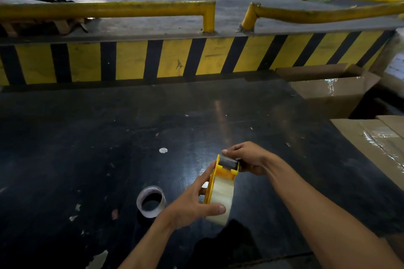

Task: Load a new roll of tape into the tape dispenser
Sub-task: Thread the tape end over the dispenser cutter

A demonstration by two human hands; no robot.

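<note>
Left hand (pixel 192 204) clamps tape roll (pixel 222 197) in yellow dispenser (pixel 215 176), right hand (pixel 247 157) fingers pinching its front end; the loose tape may stick back onto the roll.

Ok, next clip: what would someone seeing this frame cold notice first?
Most likely the yellow tape dispenser held up over the black table near the bottom centre, with a clear tape roll in it; the left hand grips the roll end, the right hand the roller end. Just left of it, an empty tape core lies on the table. Behind runs a yellow-and-black striped wall under yellow railings.
</note>
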